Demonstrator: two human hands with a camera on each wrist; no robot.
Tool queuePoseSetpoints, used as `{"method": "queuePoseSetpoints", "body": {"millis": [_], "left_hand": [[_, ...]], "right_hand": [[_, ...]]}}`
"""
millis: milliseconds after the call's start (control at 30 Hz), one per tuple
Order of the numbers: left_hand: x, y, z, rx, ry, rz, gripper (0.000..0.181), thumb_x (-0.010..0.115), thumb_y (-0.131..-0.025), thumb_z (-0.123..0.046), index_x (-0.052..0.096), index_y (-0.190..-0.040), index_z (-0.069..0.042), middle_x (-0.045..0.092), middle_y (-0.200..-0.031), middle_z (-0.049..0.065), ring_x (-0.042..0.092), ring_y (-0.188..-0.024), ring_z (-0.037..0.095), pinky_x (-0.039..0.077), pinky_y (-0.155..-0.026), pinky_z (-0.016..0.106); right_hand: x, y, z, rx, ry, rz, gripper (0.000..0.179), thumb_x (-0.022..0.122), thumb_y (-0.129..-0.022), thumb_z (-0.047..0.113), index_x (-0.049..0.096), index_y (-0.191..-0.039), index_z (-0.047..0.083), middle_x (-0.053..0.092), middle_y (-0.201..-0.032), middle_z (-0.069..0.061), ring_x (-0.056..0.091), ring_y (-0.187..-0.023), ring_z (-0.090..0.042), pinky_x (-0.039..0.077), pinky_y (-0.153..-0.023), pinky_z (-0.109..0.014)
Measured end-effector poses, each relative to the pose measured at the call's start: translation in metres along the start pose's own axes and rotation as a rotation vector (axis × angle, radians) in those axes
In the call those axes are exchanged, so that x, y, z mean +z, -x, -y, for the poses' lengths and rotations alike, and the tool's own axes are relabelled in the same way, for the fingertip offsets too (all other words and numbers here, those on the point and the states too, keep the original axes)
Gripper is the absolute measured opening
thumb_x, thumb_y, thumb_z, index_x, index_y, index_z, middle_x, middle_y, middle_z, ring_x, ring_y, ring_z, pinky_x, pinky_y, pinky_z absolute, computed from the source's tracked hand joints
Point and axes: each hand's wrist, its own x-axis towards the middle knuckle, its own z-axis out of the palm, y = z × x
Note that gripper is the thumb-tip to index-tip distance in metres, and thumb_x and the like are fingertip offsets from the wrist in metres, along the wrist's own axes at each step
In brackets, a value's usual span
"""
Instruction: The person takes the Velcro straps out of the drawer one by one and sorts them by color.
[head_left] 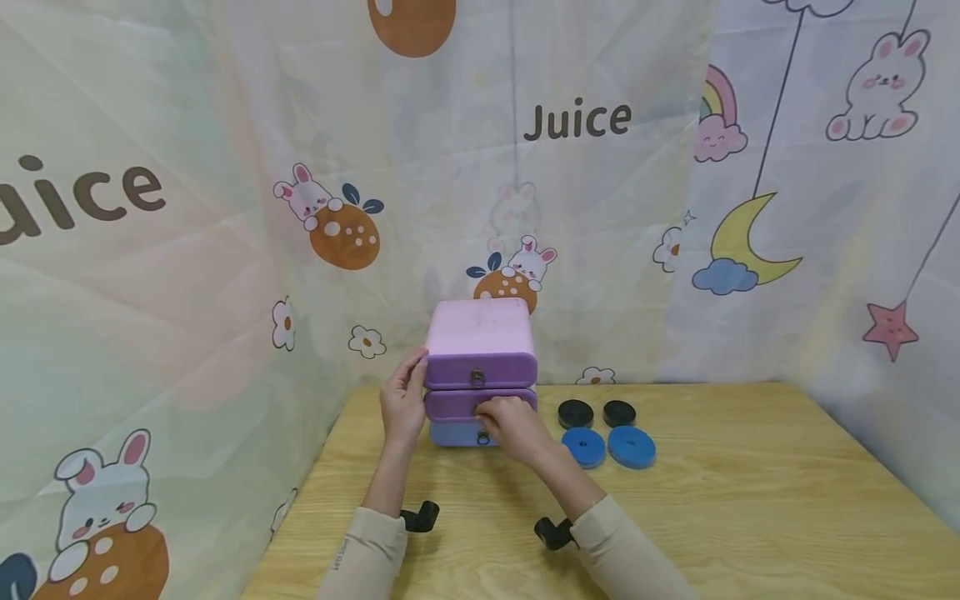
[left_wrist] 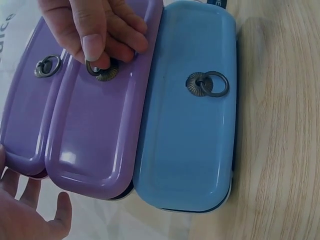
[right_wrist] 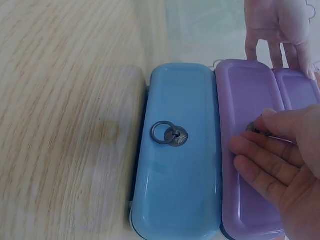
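Note:
A small three-drawer box with a pink top [head_left: 480, 325] stands on the table, its two upper drawers purple and its lowest drawer [left_wrist: 190, 145] blue. My right hand [head_left: 517, 429] pinches the ring pull [left_wrist: 108, 73] of the middle drawer [left_wrist: 95, 135] between thumb and forefinger. Beside the top drawer [head_left: 450, 372], my left hand [head_left: 403, 404] rests its extended fingers against the box's left side. Brass-coloured rings hang on the top drawer and on the blue drawer. All three drawer fronts sit close to the box.
Right of the box lie two black discs, one nearer [head_left: 575, 413] and one farther right [head_left: 619, 413]. In front of them are two blue discs [head_left: 583, 447], each with a small centre hole. A printed cloth [head_left: 600, 250] hangs behind and left of the wooden table [head_left: 735, 500].

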Motion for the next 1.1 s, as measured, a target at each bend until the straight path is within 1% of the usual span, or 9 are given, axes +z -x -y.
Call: {"method": "queuePoseSetpoints", "body": {"millis": [67, 200, 300, 433, 600, 700, 867, 1100], "left_hand": [[0.0013, 0.0003, 0.0006, 0.0, 0.002, -0.003, 0.031, 0.068, -0.103, -0.031, 0.075, -0.126, -0.013, 0.074, -0.131, 0.002, 0.069, -0.116, 0.007, 0.055, -0.098, 0.016], [0.0006, 0.0011, 0.0014, -0.019, -0.002, -0.005, 0.029, 0.068, -0.103, -0.029, 0.075, -0.126, -0.013, 0.073, -0.132, 0.002, 0.069, -0.118, 0.009, 0.055, -0.098, 0.015], [0.0005, 0.0016, 0.0008, -0.04, -0.008, -0.01, 0.029, 0.067, -0.103, -0.026, 0.074, -0.127, -0.012, 0.073, -0.133, 0.004, 0.068, -0.119, 0.012, 0.054, -0.097, 0.013], [0.0008, 0.0016, -0.0016, -0.049, -0.017, -0.014, 0.03, 0.066, -0.104, -0.025, 0.073, -0.129, -0.01, 0.073, -0.133, 0.006, 0.067, -0.12, 0.016, 0.053, -0.095, 0.011], [0.0, 0.0014, -0.0026, -0.041, -0.013, -0.001, 0.031, 0.068, -0.103, -0.03, 0.074, -0.128, -0.013, 0.074, -0.129, 0.004, 0.069, -0.114, 0.014, 0.054, -0.094, 0.012], [-0.0008, 0.0018, -0.002, -0.037, -0.01, 0.012, 0.033, 0.068, -0.102, -0.034, 0.074, -0.128, -0.015, 0.074, -0.129, 0.004, 0.069, -0.112, 0.013, 0.055, -0.093, 0.014], [-0.0031, 0.0018, -0.0001, -0.036, -0.008, 0.022, 0.033, 0.067, -0.103, -0.035, 0.074, -0.13, -0.017, 0.073, -0.132, 0.001, 0.069, -0.114, 0.011, 0.055, -0.095, 0.014], [-0.0046, 0.0006, 0.0055, -0.019, -0.021, 0.045, 0.034, 0.064, -0.104, -0.037, 0.072, -0.133, -0.02, 0.071, -0.137, -0.002, 0.067, -0.121, 0.012, 0.054, -0.097, 0.015]], "right_hand": [[-0.0006, 0.0, -0.0009, 0.005, -0.013, 0.0, 0.012, 0.07, -0.1, 0.011, 0.08, -0.102, 0.005, 0.076, -0.09, -0.003, 0.065, -0.075, -0.012, 0.055, -0.066, -0.028], [0.0025, 0.0002, -0.0026, 0.013, -0.012, -0.006, 0.013, 0.07, -0.1, 0.013, 0.08, -0.103, 0.005, 0.077, -0.09, -0.003, 0.064, -0.073, -0.009, 0.054, -0.065, -0.025], [0.0039, 0.0002, -0.0035, 0.003, -0.014, -0.019, 0.012, 0.07, -0.1, 0.013, 0.08, -0.102, 0.005, 0.077, -0.089, -0.002, 0.063, -0.071, -0.008, 0.053, -0.064, -0.024], [0.0038, -0.0007, -0.0036, -0.013, -0.027, -0.042, 0.01, 0.071, -0.099, 0.011, 0.08, -0.099, 0.006, 0.076, -0.086, -0.002, 0.062, -0.069, -0.008, 0.053, -0.062, -0.024], [0.0069, -0.0018, -0.0064, 0.008, -0.006, -0.046, 0.01, 0.072, -0.098, 0.014, 0.08, -0.096, 0.008, 0.075, -0.084, 0.001, 0.059, -0.067, -0.006, 0.05, -0.06, -0.022], [0.0079, -0.0014, -0.0071, 0.021, 0.0, -0.045, 0.01, 0.073, -0.098, 0.015, 0.081, -0.097, 0.009, 0.076, -0.085, 0.001, 0.061, -0.068, -0.006, 0.051, -0.061, -0.022], [0.0085, -0.0006, -0.0068, 0.017, -0.009, -0.041, 0.01, 0.074, -0.098, 0.013, 0.082, -0.1, 0.008, 0.078, -0.089, -0.002, 0.067, -0.074, -0.009, 0.055, -0.065, -0.024], [0.0077, 0.0005, -0.0069, 0.032, -0.023, -0.033, 0.01, 0.074, -0.097, 0.013, 0.082, -0.102, 0.009, 0.079, -0.092, -0.002, 0.069, -0.076, -0.01, 0.057, -0.067, -0.025]]}}
